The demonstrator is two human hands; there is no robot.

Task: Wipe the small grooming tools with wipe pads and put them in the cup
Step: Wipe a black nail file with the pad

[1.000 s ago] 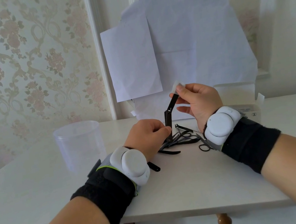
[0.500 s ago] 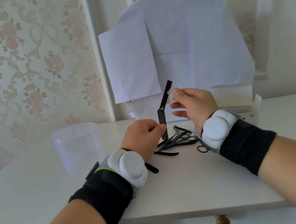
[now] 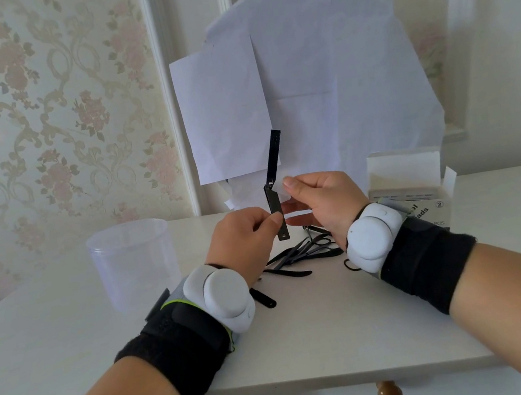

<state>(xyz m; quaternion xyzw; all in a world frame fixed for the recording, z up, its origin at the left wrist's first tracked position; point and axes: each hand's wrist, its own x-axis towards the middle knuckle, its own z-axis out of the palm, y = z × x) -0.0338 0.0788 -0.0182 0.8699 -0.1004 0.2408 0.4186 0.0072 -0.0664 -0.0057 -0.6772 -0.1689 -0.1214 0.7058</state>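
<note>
Nail clipper (image 3: pixel 276 201) held upright above the desk (image 3: pixel 306 320), near the cup (image 3: pixel 133 262).
Head view: left hand (image 3: pixel 245 237) is pinched on its lower body; right hand (image 3: pixel 321 201) is closed on a wipe pad (image 3: pixel 282 190) at the hinge. Stiff, light, likely slippery metal; best gripped by the flat sides.

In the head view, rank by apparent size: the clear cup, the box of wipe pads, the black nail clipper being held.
1. clear cup
2. box of wipe pads, partly hidden behind the right wrist, so close to the cup
3. black nail clipper, thinnest by far
</note>
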